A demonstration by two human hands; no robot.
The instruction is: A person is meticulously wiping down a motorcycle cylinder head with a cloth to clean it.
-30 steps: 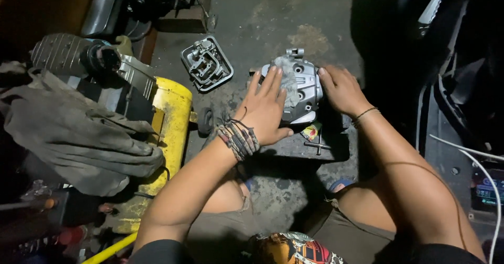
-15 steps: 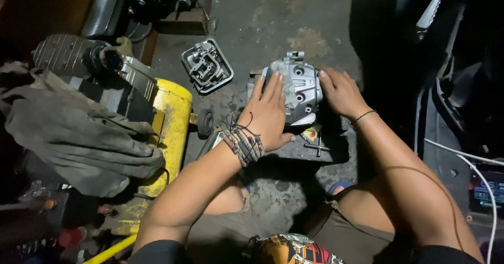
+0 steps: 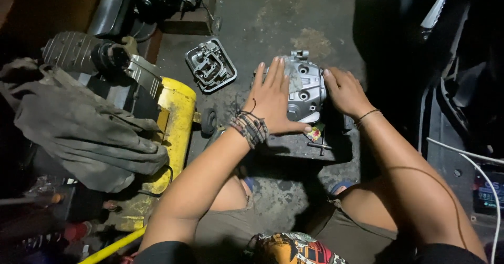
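Both hands steadied the engine cover on the block

Left hand [image 3: 273, 101] lay flat, fingers spread, on the grey engine cover [image 3: 305, 88]; right hand [image 3: 344, 91] cupped its right edge, seemingly seating it; aligning it looked next.

**Cast metal, oily concrete, worn cloth**

The engine cover [image 3: 304, 88] is matt grey cast metal, ribbed and dull. A second metal part [image 3: 210, 65] nearby looks the same, slightly shinier at its rim. The floor [image 3: 294, 22] is rough, stained concrete. The yellow tank [image 3: 176, 117] is glossy painted metal, scuffed. The grey rag [image 3: 84, 133] is limp, grimy cloth. The wristbands [image 3: 251, 128] are woven cord
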